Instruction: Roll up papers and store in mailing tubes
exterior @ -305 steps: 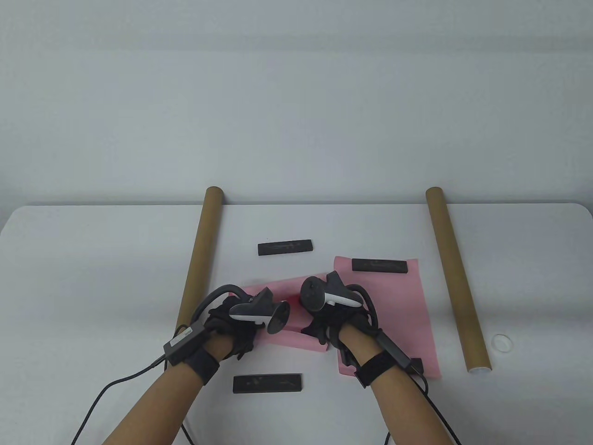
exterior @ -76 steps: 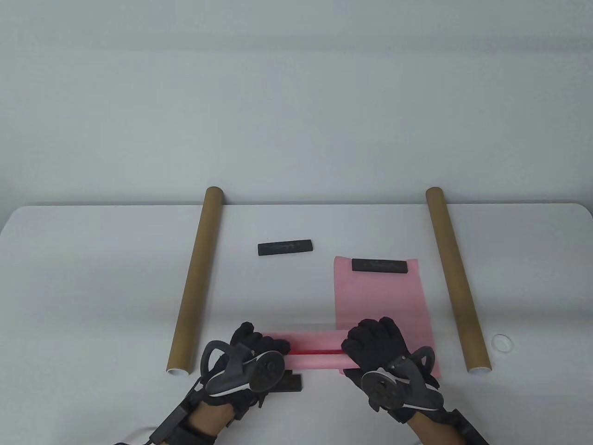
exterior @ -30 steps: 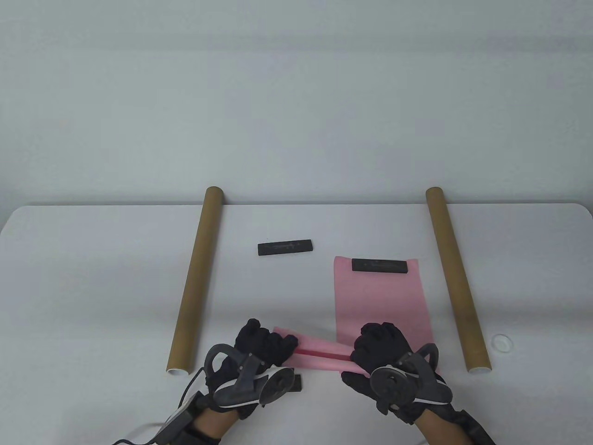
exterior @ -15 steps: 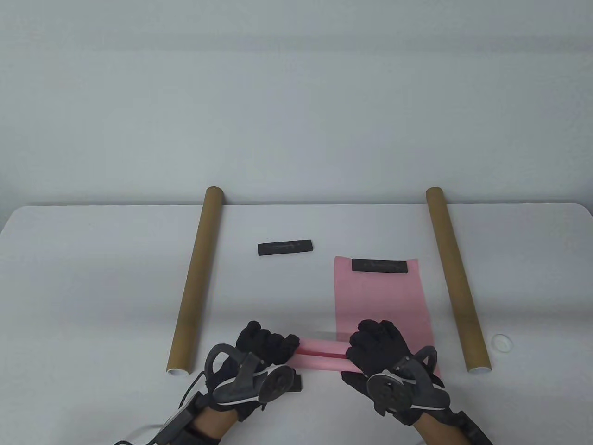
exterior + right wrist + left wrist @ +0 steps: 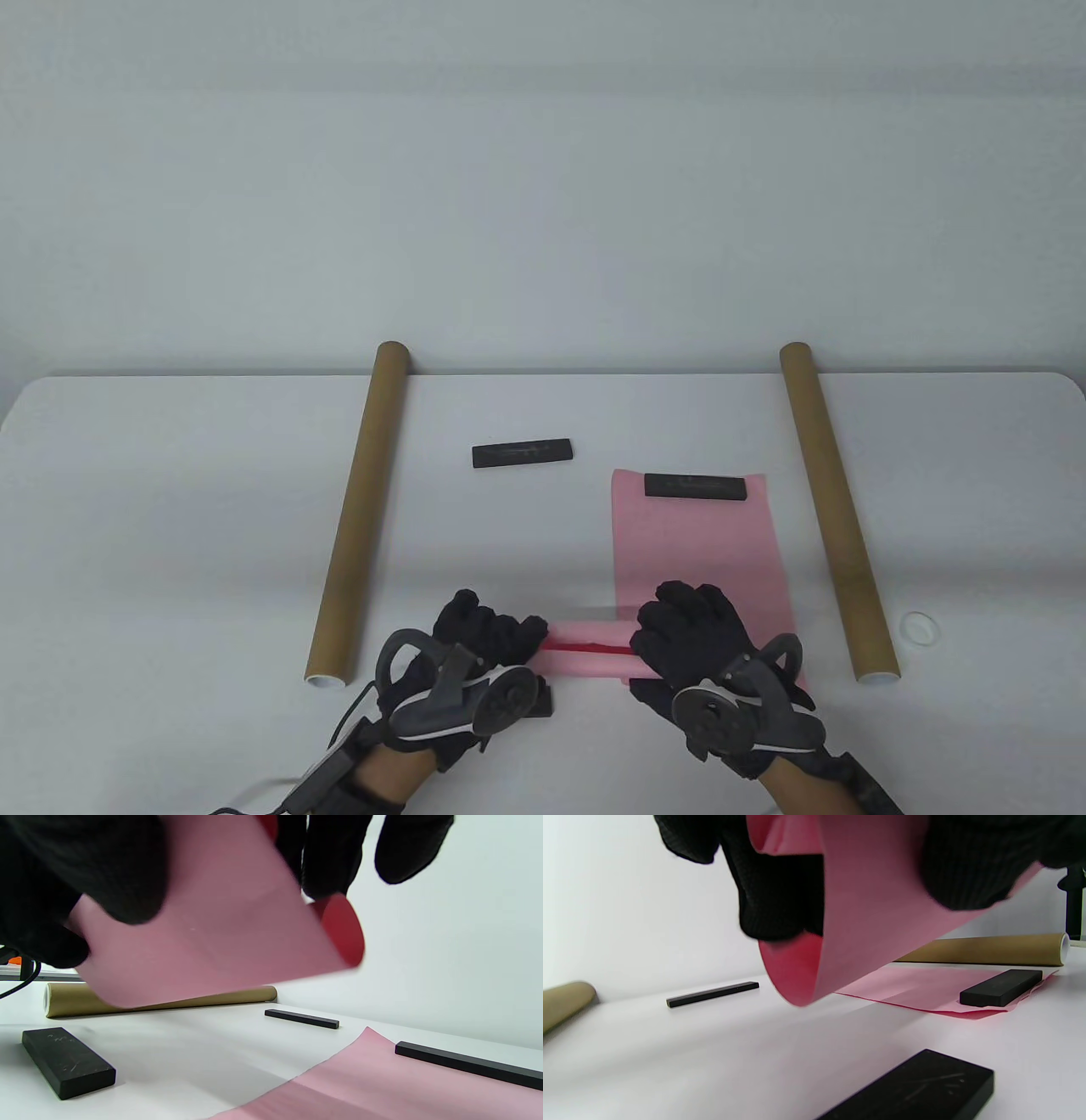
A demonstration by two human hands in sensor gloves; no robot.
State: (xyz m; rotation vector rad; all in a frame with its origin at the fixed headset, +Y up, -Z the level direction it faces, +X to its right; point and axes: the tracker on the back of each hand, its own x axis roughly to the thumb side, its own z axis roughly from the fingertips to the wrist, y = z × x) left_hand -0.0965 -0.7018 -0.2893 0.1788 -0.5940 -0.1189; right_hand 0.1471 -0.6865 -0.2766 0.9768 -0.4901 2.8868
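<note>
Pink paper, rolled into a loose roll, sits lifted off the white table near its front edge, and you hold it at both ends. Your left hand grips the roll's left end, fingers curled over the far side and the thumb pressing the near side, as the left wrist view shows. Your right hand grips the right end the same way, with its fingers wrapped over the top. A darker red line runs along the roll between your hands, where the paper's edge overlaps.

Behind your right hand lies a second pink sheet, flat on the table. A black bar weight rests across its far edge, and another black weight sits on its near corner, seen only in the left wrist view. The roll crosses just above the near part of this sheet.

2 more black weights lie on the bare table: 1 bar toward the far middle, and 1 block close to your left hand, mostly hidden under its tracker in the table view.

2 brown cardboard mailing tubes lie lengthwise, well apart: the left tube beside your left hand, the right tube beyond the flat sheet. Both show an open white-lined near end. A small clear cap lies just right of the right tube's near end.
</note>
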